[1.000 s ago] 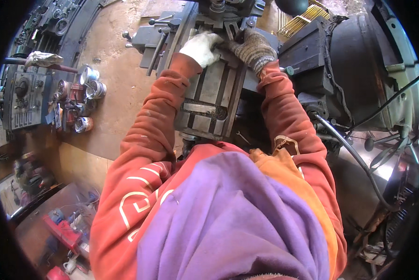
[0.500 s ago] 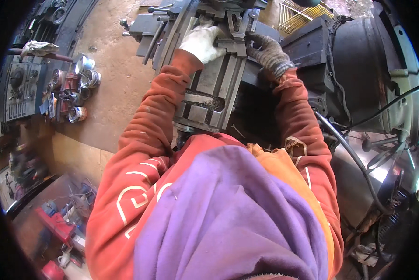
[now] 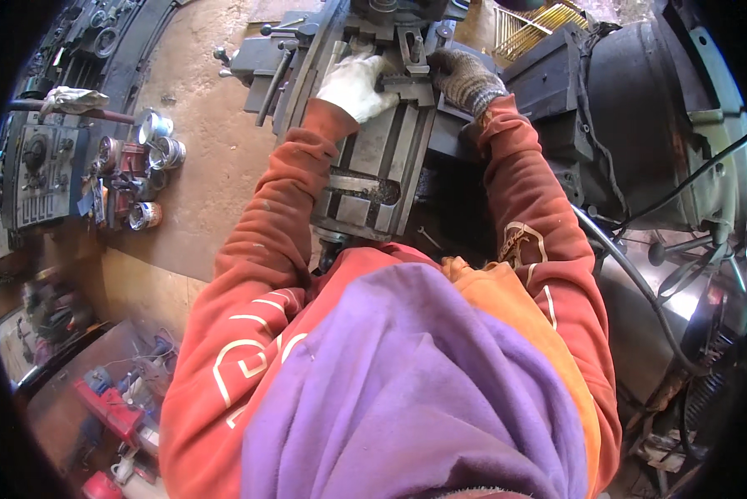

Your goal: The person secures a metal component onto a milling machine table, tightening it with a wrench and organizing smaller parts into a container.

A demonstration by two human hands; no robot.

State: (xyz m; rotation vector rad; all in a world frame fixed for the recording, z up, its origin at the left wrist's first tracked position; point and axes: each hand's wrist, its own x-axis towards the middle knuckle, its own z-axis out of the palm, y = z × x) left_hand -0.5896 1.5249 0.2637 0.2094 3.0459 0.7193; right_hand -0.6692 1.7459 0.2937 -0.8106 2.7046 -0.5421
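Note:
Ahead of me lies a slotted metal machine table (image 3: 369, 154) with a rectangular metal block (image 3: 413, 90) across it. My left hand (image 3: 355, 87), in a white glove, holds the block's left end between thumb and fingers. On the other side, my right hand (image 3: 467, 81), in a grey patterned knit glove, has its fingers curled beside the block; what they grip is hidden. Between the hands, just beyond the block, stands a slotted metal bracket (image 3: 412, 51). A metal lever (image 3: 333, 56) rises left of my left hand.
Handles and a long bar (image 3: 275, 87) stick out left of the machine. Open tins (image 3: 155, 127) stand at the left beside another machine with a control panel (image 3: 49, 170). A large dark housing (image 3: 631, 125) and a black hose (image 3: 640, 287) are on the right. A spanner (image 3: 429, 238) lies below the table.
My right hand has shifted slightly left and up, closer to the bracket. The left hand stays on the block. The whole view has shifted a little.

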